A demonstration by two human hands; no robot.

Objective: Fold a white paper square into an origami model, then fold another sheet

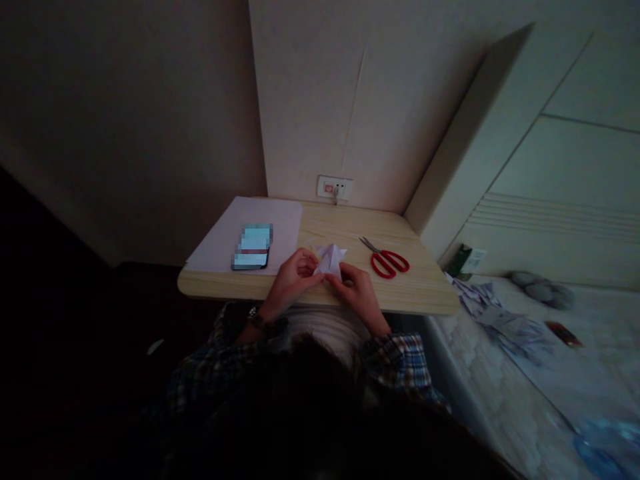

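**Folded paper held in two hands at a small wooden table**

Item held: folded white paper [331,259], with pointed flaps. It lies low over the near middle of the table [420,288], between the two hands.

Grip: the left hand [296,272] is curled in on the paper's left edge. The right hand [358,291] closes on its lower right edge. Both sets of fingers are drawn shut on the paper. The dim light hides which fingertips press it.

Left of the grip: a phone [252,248], face up and lit, lying on a large white sheet [283,219]. It is near the left hand and not touching it.

Right of the grip: red-handled scissors [388,261], flat on the wood, blades pointing away and to the left, just beside the right hand.

Beyond the grip: a wall socket [334,188] above the table's far edge. The tabletop between it and the paper is bare wood.

Below the grip: a wristwatch [255,319] on the left wrist, and plaid sleeves [400,357].

Far right of the grip, off the table: a bed [590,373] with a heap of paper scraps [500,321] and a green box [463,259] at its head.

Nothing lies over the paper except the fingers themselves.
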